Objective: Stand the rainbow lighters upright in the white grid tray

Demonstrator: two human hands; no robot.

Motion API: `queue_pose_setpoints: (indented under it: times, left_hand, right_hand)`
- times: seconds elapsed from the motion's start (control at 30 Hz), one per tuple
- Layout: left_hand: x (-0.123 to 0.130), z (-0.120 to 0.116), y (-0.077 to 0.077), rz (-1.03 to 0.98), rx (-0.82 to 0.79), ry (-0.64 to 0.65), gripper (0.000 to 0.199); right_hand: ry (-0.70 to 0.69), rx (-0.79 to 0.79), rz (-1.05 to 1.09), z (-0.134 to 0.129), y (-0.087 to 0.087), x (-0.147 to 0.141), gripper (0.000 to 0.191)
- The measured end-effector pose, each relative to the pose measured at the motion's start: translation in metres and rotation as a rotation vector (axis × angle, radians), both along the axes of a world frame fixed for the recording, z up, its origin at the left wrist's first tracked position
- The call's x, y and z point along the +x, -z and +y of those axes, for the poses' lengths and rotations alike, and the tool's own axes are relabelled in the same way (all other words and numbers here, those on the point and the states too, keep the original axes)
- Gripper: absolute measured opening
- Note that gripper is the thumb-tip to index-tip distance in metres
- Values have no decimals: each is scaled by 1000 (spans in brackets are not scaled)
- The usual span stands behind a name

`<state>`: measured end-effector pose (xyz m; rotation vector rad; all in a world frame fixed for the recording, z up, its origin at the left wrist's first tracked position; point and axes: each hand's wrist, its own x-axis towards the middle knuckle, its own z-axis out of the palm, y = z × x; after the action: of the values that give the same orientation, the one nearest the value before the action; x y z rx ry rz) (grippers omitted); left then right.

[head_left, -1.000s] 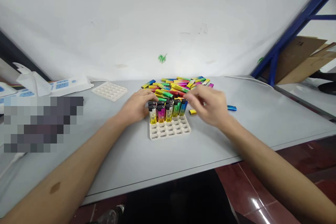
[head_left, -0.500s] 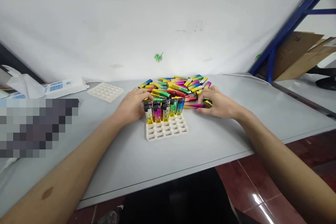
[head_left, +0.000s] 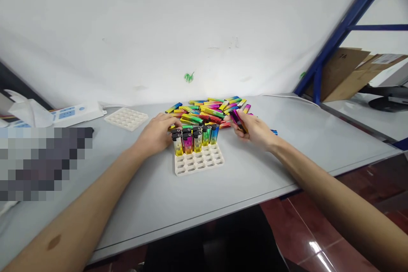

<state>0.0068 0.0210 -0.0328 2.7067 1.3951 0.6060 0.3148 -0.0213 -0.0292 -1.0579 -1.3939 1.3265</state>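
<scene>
A white tray [head_left: 199, 165] with rows of slots stands on the table, and several upright lighters [head_left: 196, 141] with black tops fill its back part. My left hand [head_left: 156, 134] is curled round the tray's back left corner, its fingertips partly hidden behind the lighters. To the right of the tray, my right hand [head_left: 255, 129] is closed on a purple and gold lighter [head_left: 238, 120], held tilted above the table. Behind the tray spreads a loose pile of shiny multicoloured lighters [head_left: 210, 110].
A second white tray [head_left: 126, 119] lies at the back left, beside a power strip [head_left: 73, 112]. A white wall [head_left: 153, 29] rises behind the table. On the right are a blue metal frame [head_left: 331, 38] and cardboard boxes [head_left: 347, 72].
My right hand has picked up the purple and gold lighter at the pile's right edge and moved left with it. My left hand stays at the tray. The view has shifted slightly.
</scene>
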Motion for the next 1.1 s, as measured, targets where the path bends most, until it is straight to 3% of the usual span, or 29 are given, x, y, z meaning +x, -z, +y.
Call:
queue_pose_setpoints:
  times: [0.2, 0.4, 0.6, 0.93, 1.1]
  left_hand:
    - [1, -2, -2, -6, -16, -13, 24]
    - [1, -1, -2, -12, -7, -6, 21]
    - [1, -2, -2, -29, 4, 7, 22]
    - [-1, -1, 0, -27, -4, 11, 25]
    - [-1, -1, -1, -18, -10, 11, 27]
  right_hand:
    - [-106, 23, -73, -4, 3, -4, 34]
    - [-115, -137, 19, 1, 5, -5, 46]
    - [-139, -162, 20, -1, 8, -6, 38]
    - [-102, -92, 31, 1, 7, -8, 47]
    - [-70, -124, 69, -1, 8, -8, 38]
